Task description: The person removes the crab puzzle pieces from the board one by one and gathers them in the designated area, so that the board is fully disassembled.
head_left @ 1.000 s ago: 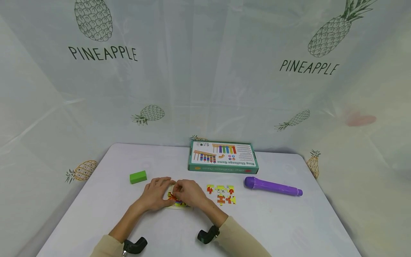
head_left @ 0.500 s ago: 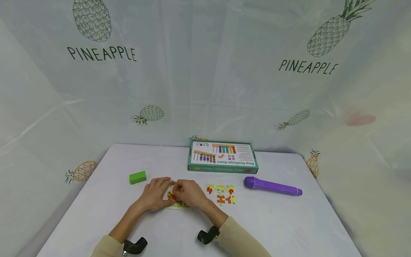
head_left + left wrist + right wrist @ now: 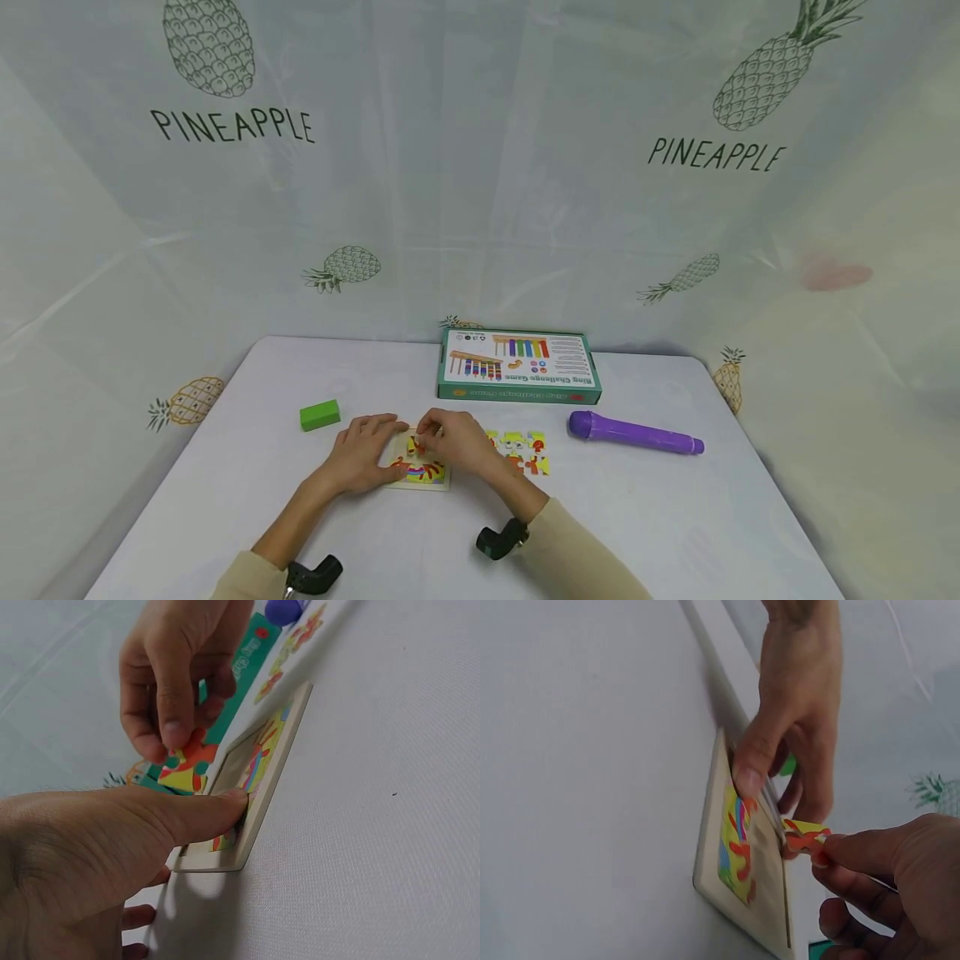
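Note:
A small wooden jigsaw tray lies on the table, part of its picture filled with yellow, red and blue pieces. My left hand holds the tray at its left side. Its thumb presses on the laid pieces and its index finger reaches the far edge. My right hand pinches a red and yellow jigsaw piece between thumb and fingertips. That piece hangs above the bare wooden part of the tray, close to the left fingertips.
Several loose jigsaw pieces lie right of the tray, partly hidden by the right hand. A green block sits at the left. Behind are a green game box and, further right, a purple microphone-shaped stick.
My right hand has lifted slightly up and to the right from the tray, with the piece now visible in its fingertips. The left hand stays in place.

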A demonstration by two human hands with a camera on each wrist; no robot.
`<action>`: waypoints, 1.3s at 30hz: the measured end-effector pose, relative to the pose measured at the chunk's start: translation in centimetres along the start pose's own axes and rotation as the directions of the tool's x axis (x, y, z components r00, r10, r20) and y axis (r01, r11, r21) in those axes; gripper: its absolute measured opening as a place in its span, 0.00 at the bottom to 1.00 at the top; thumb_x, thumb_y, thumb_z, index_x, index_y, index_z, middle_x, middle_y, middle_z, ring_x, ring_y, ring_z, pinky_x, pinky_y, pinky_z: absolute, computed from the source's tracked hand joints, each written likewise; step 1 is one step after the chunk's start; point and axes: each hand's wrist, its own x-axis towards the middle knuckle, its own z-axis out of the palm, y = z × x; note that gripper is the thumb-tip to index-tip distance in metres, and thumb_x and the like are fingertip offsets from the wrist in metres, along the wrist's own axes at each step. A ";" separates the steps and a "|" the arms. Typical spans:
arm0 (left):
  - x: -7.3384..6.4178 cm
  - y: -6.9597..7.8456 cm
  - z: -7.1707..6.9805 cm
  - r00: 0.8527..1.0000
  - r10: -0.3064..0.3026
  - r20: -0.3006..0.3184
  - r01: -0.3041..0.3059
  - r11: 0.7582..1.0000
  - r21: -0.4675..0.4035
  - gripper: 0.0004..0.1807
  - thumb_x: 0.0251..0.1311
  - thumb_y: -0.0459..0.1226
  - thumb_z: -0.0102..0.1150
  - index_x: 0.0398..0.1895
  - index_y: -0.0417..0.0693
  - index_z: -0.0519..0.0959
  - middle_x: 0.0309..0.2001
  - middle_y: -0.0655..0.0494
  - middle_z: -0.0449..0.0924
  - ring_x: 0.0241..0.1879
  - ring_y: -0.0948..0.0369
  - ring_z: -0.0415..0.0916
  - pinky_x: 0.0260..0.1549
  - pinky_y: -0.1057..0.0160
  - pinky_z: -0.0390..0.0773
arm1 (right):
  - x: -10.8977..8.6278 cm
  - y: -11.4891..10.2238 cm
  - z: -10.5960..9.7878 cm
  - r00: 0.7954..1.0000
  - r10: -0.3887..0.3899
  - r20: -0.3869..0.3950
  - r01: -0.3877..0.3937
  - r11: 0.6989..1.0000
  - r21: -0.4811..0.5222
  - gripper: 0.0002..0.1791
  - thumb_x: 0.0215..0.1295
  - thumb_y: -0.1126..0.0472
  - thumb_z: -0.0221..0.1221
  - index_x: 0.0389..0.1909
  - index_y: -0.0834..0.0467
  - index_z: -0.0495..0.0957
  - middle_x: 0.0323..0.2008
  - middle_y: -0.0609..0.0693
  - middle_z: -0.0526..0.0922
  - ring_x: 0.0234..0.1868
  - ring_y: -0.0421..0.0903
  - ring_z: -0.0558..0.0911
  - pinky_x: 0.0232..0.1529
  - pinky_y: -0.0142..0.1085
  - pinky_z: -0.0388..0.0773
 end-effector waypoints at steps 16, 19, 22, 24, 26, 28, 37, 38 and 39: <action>0.1 0.1 0.0 1.000 -0.014 0.007 0.014 1.000 0.008 0.37 0.54 0.53 0.72 0.67 0.55 0.73 0.71 0.46 0.65 0.70 0.38 0.55 0.61 0.29 0.57 | -1.8 3.3 -4.3 1.000 0.018 0.001 -0.017 0.997 -0.069 0.09 0.70 0.60 0.60 0.46 0.50 0.86 0.32 0.39 0.81 0.34 0.40 0.76 0.35 0.31 0.74; 0.1 0.2 0.0 1.000 -0.008 0.004 0.008 1.000 -0.002 0.37 0.53 0.52 0.72 0.67 0.55 0.73 0.71 0.46 0.65 0.70 0.38 0.55 0.62 0.29 0.57 | -2.3 4.0 -4.9 1.000 0.027 0.011 -0.026 0.998 -0.063 0.09 0.70 0.60 0.60 0.46 0.51 0.86 0.32 0.40 0.81 0.33 0.40 0.77 0.32 0.32 0.75; 0.1 0.1 0.0 1.000 -0.002 0.001 0.002 1.000 -0.006 0.37 0.53 0.52 0.72 0.67 0.55 0.73 0.71 0.46 0.65 0.70 0.38 0.55 0.62 0.29 0.57 | -2.8 4.6 -5.4 0.998 0.045 0.034 -0.043 0.998 -0.052 0.07 0.71 0.60 0.60 0.44 0.51 0.86 0.33 0.39 0.82 0.32 0.40 0.78 0.31 0.32 0.76; 0.1 0.1 0.1 1.000 0.002 0.000 -0.002 1.000 -0.006 0.37 0.53 0.52 0.72 0.67 0.55 0.73 0.71 0.46 0.65 0.70 0.38 0.55 0.61 0.29 0.57 | -3.1 5.1 -5.5 0.997 0.051 0.051 -0.049 0.998 -0.048 0.06 0.70 0.59 0.60 0.42 0.50 0.85 0.32 0.39 0.82 0.31 0.40 0.78 0.32 0.32 0.77; 0.1 0.1 0.1 1.000 0.004 -0.001 -0.004 1.000 -0.006 0.37 0.53 0.52 0.72 0.67 0.55 0.73 0.71 0.46 0.65 0.70 0.38 0.55 0.61 0.29 0.57 | -3.3 5.4 -5.7 0.996 0.057 0.071 -0.055 0.998 -0.038 0.05 0.70 0.60 0.61 0.40 0.50 0.85 0.31 0.39 0.82 0.31 0.40 0.78 0.34 0.33 0.77; 0.1 0.1 0.1 1.000 0.005 -0.002 -0.005 1.000 -0.005 0.37 0.53 0.52 0.72 0.67 0.55 0.73 0.71 0.46 0.65 0.70 0.38 0.55 0.61 0.29 0.57 | -3.6 5.7 -5.7 0.993 0.076 0.093 -0.073 0.997 -0.036 0.04 0.68 0.59 0.62 0.39 0.50 0.85 0.31 0.39 0.83 0.31 0.40 0.78 0.35 0.33 0.77; 0.0 0.2 0.1 1.000 0.005 -0.004 -0.005 1.000 -0.005 0.37 0.54 0.52 0.72 0.67 0.54 0.73 0.71 0.46 0.65 0.70 0.38 0.55 0.62 0.29 0.56 | -4.7 6.4 -6.2 0.983 0.108 0.149 -0.103 0.994 -0.036 0.03 0.66 0.61 0.63 0.37 0.52 0.84 0.29 0.41 0.83 0.28 0.39 0.76 0.26 0.31 0.73; 0.0 0.1 0.1 1.000 0.004 -0.004 -0.004 1.000 -0.004 0.37 0.54 0.52 0.72 0.67 0.54 0.73 0.71 0.46 0.65 0.70 0.38 0.55 0.62 0.29 0.56 | -4.8 6.4 -6.3 0.983 0.105 0.148 -0.100 0.994 -0.039 0.03 0.66 0.61 0.63 0.37 0.52 0.84 0.29 0.41 0.83 0.28 0.38 0.75 0.26 0.31 0.72; 0.0 0.1 0.1 1.000 0.002 -0.003 -0.002 1.000 -0.003 0.37 0.54 0.52 0.72 0.67 0.54 0.73 0.71 0.46 0.65 0.70 0.38 0.55 0.62 0.29 0.56 | -4.9 6.4 -6.3 0.984 0.103 0.147 -0.098 0.994 -0.041 0.02 0.65 0.62 0.63 0.37 0.53 0.84 0.29 0.41 0.82 0.27 0.39 0.75 0.26 0.31 0.72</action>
